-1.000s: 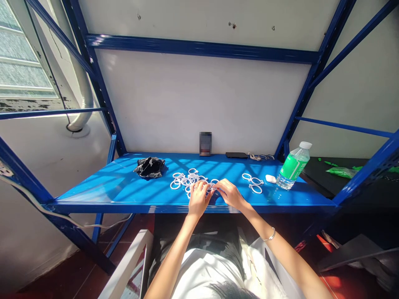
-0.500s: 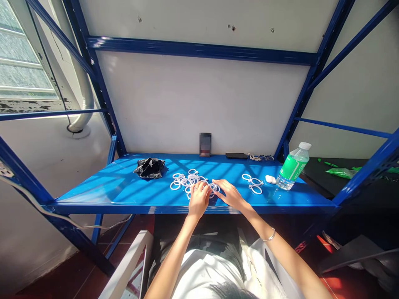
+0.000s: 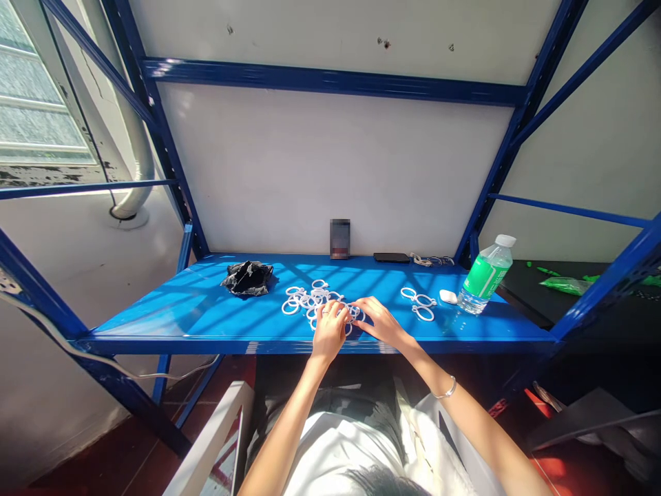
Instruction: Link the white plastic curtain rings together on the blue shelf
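Several thin white rings point(image 3: 294, 303) lie in an overlapping heap on the blue shelf top point(image 3: 180, 310). My left hand point(image 3: 331, 329) is at the heap's near right side, its fingers curled down over white rings. Facing it, my right hand point(image 3: 381, 322) reaches in from the right, thumb and fingers closed about the edge of a white ring between the two hands. The fingertips partly cover the rings there. Apart from the heap, a small group of white rings point(image 3: 424, 313) rests to the right of my right hand.
A crumpled black plastic bag point(image 3: 248, 279) lies left of the heap. On the right are a small white case point(image 3: 447, 297) and a green-labelled water bottle point(image 3: 484, 275). Along the back are a dark upright box point(image 3: 339, 239), a black phone point(image 3: 391, 257) and a coiled cable point(image 3: 432, 261).
My right hand's fingers have shifted very slightly around the ring between my hands. Both hands stay at the same place by the heap, and the other things have not moved.
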The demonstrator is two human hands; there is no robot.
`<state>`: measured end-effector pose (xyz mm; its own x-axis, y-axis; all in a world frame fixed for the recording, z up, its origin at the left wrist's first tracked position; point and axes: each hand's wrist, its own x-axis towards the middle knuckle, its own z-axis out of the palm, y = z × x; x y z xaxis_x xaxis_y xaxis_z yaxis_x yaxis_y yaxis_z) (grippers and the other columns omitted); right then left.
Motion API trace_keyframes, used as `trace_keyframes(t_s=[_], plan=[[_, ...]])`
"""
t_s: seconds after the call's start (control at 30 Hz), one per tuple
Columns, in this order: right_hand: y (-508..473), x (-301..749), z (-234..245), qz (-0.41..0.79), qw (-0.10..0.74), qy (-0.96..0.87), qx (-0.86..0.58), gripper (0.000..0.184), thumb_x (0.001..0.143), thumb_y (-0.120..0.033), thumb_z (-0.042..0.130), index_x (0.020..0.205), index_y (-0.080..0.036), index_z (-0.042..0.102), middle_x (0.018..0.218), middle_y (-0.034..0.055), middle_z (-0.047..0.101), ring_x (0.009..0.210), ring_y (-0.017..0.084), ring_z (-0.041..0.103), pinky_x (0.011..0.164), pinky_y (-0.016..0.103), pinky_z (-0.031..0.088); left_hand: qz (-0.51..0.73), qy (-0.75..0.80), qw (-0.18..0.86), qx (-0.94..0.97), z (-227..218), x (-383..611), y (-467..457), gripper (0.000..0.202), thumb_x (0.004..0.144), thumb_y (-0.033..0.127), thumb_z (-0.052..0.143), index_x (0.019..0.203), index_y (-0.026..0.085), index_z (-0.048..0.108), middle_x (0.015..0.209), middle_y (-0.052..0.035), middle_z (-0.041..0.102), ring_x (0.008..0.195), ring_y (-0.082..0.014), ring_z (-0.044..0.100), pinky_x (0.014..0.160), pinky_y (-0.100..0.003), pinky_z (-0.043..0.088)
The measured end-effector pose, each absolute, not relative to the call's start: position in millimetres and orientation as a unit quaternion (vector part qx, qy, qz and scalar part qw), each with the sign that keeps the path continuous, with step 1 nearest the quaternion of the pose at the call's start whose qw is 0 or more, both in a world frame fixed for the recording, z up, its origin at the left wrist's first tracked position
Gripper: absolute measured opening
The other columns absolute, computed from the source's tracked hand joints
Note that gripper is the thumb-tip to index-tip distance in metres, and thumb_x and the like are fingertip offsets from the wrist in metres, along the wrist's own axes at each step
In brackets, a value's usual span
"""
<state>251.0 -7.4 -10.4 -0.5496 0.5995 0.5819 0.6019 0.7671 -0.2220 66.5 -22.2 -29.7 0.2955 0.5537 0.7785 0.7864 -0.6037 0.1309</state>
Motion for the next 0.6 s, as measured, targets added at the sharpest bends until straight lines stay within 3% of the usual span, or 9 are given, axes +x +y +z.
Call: trace_keyframes(t_s=[0.47,0.6], plan=[[-6.4,251.0,-10.8,-0.005,0.353,-0.873,-0.335,0.031,0.092,-0.035,0.054,0.12,-0.022,0.058,0.109,0.0101,0.064,0.1,0.025,0.059,0.084,0.044,0.055,-0.421,-0.423,0.139,-0.79,-30.5,68.0,-21.1,0.016,0.087,0.007,0.046,0.085,0.019,0.056,0.097,-0.0075,0.062,0.104,-0.0249,0.055,0.09,-0.042,0.044],[-2.0,252.4,-14.1,-0.006,0.357,-0.854,-0.379,0.036,0.095,-0.039,0.048,0.126,-0.022,0.055,0.118,0.0111,0.062,0.112,0.027,0.057,0.091,0.046,0.052,-0.434,-0.435,0.137,-0.777,-31.1,69.4,-19.9,0.011,0.092,0.019,0.046,0.098,0.018,0.056,0.103,-0.0095,0.063,0.106,-0.0259,0.056,0.091,-0.042,0.043]])
